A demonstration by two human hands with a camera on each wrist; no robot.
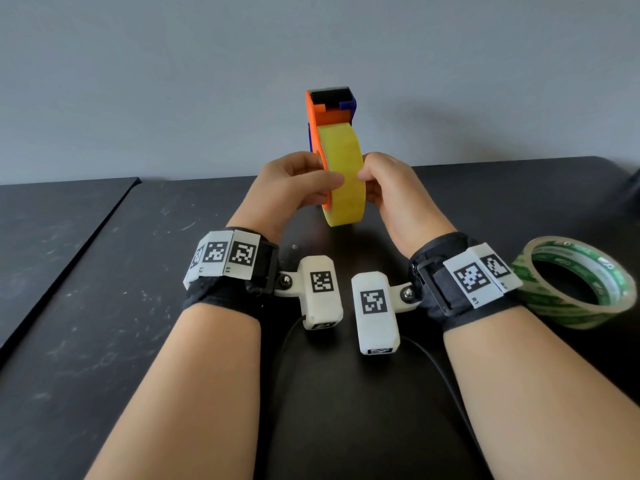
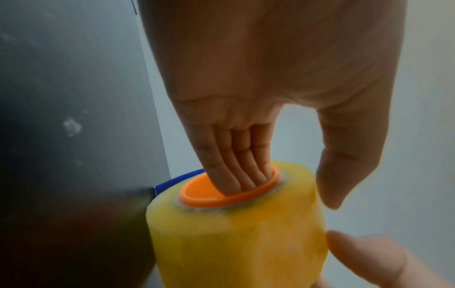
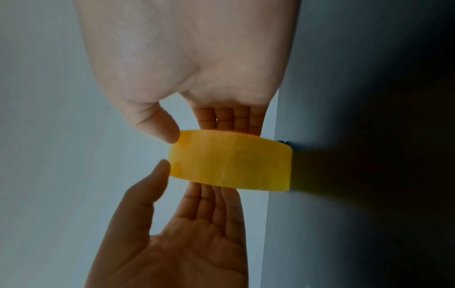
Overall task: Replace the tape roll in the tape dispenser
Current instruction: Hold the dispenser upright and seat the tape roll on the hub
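An orange and blue tape dispenser (image 1: pixel 329 109) stands upright above the black table (image 1: pixel 104 306), cutter end up. A yellow tape roll (image 1: pixel 343 161) sits on its orange hub (image 2: pixel 202 193). My left hand (image 1: pixel 301 183) holds it from the left, with the fingers (image 2: pixel 236 161) pushed into the hub and the thumb across the roll's outer face. My right hand (image 1: pixel 388 185) grips the yellow roll (image 3: pixel 231 163) from the right: its fingers lie behind the roll's side and its thumb (image 3: pixel 165 128) touches the rim. The left hand (image 3: pixel 184 243) shows below the roll in the right wrist view.
A second tape roll (image 1: pixel 575 282), clear with green print, lies flat on the table just right of my right wrist. A grey wall stands behind the table. A seam splits the table at the left. Black cables run under my forearms.
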